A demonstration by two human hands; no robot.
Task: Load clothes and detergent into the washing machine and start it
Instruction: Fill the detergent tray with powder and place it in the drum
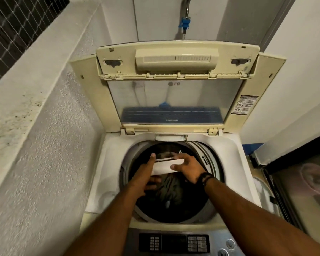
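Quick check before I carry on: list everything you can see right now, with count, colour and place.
washing machine: one, white and cream, centre
lid: one, cream with clear window, raised at the back
clothes: dark pile, inside the drum
white tray: one, white, held over the drum
control panel: one, grey, front edge
tap: one, blue fitting, wall above
second appliance: one, dark, right edge
left hand: holds the tray's left end
right hand: grips the tray's right end, dark wristband
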